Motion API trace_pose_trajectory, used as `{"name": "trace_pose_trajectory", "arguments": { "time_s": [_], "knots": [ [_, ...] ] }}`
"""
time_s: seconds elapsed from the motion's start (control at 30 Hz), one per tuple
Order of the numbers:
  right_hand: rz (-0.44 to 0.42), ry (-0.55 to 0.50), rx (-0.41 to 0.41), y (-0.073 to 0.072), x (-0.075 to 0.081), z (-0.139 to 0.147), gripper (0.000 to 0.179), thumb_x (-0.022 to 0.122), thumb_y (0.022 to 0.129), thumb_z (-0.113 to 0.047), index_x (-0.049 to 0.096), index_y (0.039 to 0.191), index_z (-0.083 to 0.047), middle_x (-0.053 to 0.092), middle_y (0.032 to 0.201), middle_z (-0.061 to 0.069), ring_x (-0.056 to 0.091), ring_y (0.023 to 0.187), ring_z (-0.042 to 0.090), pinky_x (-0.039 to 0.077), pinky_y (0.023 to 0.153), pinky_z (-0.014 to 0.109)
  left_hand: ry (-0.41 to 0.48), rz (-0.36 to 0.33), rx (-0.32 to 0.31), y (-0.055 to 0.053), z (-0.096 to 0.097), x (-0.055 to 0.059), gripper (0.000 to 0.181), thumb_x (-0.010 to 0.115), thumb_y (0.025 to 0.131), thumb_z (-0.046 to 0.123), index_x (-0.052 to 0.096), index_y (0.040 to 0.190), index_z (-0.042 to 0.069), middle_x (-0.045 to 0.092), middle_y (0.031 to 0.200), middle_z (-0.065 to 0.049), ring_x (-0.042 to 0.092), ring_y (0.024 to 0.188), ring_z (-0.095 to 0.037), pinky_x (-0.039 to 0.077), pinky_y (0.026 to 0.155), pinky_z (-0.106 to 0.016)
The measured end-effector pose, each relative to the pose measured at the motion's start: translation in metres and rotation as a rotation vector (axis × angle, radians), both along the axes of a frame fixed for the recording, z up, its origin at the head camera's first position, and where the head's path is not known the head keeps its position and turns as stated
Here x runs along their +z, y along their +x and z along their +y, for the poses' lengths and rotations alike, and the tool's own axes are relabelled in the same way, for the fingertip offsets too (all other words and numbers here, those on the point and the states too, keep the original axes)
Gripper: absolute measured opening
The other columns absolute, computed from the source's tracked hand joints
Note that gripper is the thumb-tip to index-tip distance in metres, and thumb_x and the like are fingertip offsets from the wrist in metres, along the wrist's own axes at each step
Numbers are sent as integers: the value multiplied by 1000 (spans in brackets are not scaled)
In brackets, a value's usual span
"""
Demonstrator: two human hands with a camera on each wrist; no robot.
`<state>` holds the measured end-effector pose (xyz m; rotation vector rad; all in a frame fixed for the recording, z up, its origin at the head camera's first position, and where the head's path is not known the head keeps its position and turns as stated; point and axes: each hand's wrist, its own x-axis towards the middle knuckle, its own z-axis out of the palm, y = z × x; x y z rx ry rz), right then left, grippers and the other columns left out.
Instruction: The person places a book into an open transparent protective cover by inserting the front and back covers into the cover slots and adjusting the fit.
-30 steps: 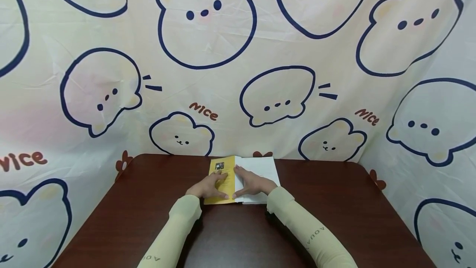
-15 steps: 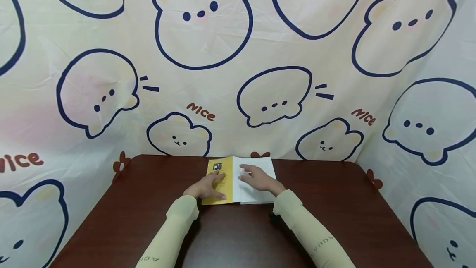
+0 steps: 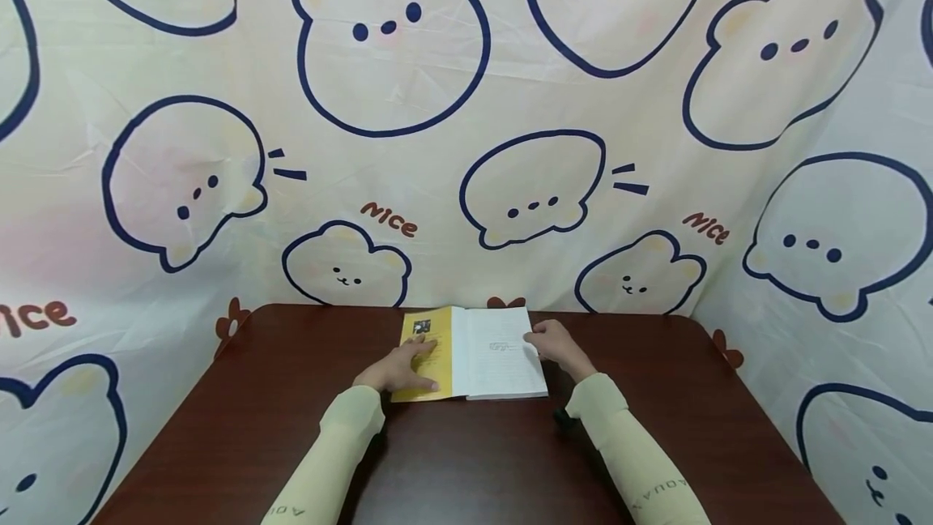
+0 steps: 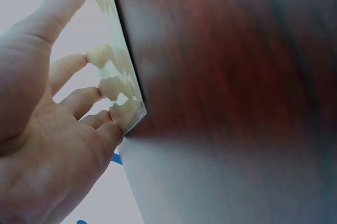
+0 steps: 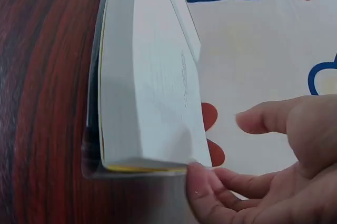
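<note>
An open book lies near the far side of the table, its white page (image 3: pixel 503 371) on the right bearing a small block of text. Left of it spreads a yellow cover flap (image 3: pixel 439 367) with a small dark picture near its top. My left hand (image 3: pixel 397 364) rests on that flap, fingers spread; the left wrist view shows the thumb and fingers apart. At the right edge of the pages is my right hand (image 3: pixel 560 345). In the right wrist view one fingertip (image 5: pixel 200 179) touches the page edge by the corner, while the thumb (image 5: pixel 263 117) stands away from it.
The dark reddish-brown table (image 3: pixel 452 460) reaches back to a cream cloth wall (image 3: pixel 437 177) printed with bear outlines. The book's far edge lies close to that wall. Pale yellow sleeves (image 3: pixel 612 420) cover both forearms.
My right hand has moved from the inner fold, up across the white page, to its right edge, uncovering the text block. My left hand stays on the yellow flap.
</note>
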<state>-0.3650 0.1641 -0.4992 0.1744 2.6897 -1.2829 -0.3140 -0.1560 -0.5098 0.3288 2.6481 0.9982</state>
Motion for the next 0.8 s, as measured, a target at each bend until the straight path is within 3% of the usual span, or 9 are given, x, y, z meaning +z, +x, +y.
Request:
{"name": "trace_pose_trajectory", "arguments": {
  "time_s": [0.13,0.23,0.33,0.43,0.53,0.6,0.8],
  "knots": [
    [-39,33,-1,1,2,5,46,65,96,-18,57,129,14,60,127,27,66,101,31,61,74,36,0,16,-5,-2,1,1,87,87,82,30,43,156,15,23,168,-15,14,155,-42,23,120,-64],
    [-50,61,11,1,0,7,38,65,96,-17,65,120,12,65,100,18,62,75,21,56,61,28,-7,18,-4,-1,1,2,88,87,81,29,43,156,15,22,168,-16,14,155,-43,22,120,-64],
    [-67,93,25,1,-3,8,29,64,97,-20,71,104,7,56,70,6,47,52,14,42,50,24,-10,4,5,1,1,2,87,87,82,28,44,156,15,22,168,-16,14,155,-43,22,120,-65],
    [-80,98,45,2,-3,8,28,62,99,-24,69,83,-1,44,55,1,37,45,13,33,46,25,-15,3,9,2,0,1,86,87,82,28,44,155,16,23,168,-15,14,155,-43,23,119,-65],
    [-77,65,77,3,-1,8,34,61,100,-25,62,72,-7,40,53,-1,35,45,12,33,46,25,-25,8,7,2,0,0,86,87,82,29,45,155,16,23,168,-15,15,155,-43,23,119,-65],
    [-66,38,99,4,0,8,33,60,101,-24,63,74,-6,42,56,-1,38,47,12,35,48,24,-27,6,8,2,0,1,86,87,82,31,45,155,17,24,168,-14,16,155,-42,23,119,-65],
    [-5,-25,133,5,6,6,28,58,102,-21,71,105,3,64,79,8,57,63,16,46,55,25,-5,-14,11,1,0,4,89,87,80,34,43,156,18,24,168,-14,17,155,-41,24,119,-64]
  ]
}}
